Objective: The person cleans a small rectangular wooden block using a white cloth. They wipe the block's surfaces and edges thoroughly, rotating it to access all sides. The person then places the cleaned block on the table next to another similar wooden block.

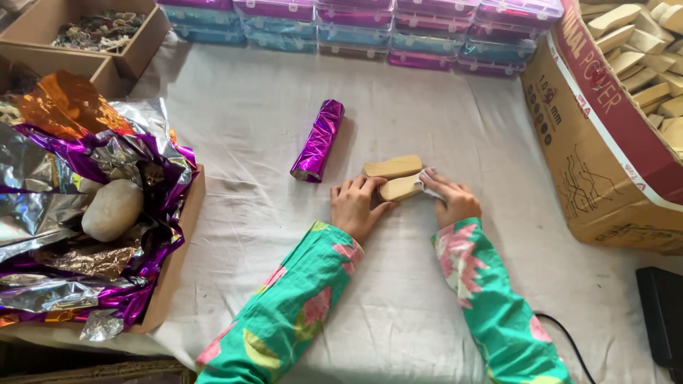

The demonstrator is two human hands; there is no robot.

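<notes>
Nearest the camera, two forearms in green sleeves with pink flowers reach up from the bottom edge over the pale cloth-covered surface point(398, 313). The left hand point(353, 206) lies at the centre of the frame, its fingers curled around the near end of a tan oblong wooden block point(400, 188). The right hand point(449, 200) holds the same block's other end, its fingers closed on it together with a small scrap of white paper or tape point(425, 176). A second tan wooden block point(393, 166) lies touching the first, just above it.

Left of centre, a roll wrapped in shiny purple foil point(318, 140) rests alone on the cloth. At the left edge, a shallow cardboard tray point(178, 256) carries crumpled purple, silver and orange foil sheets point(107, 156) with a smooth grey stone point(112, 209) on top. Stacked clear plastic boxes with purple and teal contents point(370, 28) line the top, and a large cardboard carton of more wooden blocks point(612, 135) fills the upper right.

As I judge it, the white scrap could crease or slip if the right fingers loosen, and the two touching blocks could shift apart on the soft cloth under an uneven push.
</notes>
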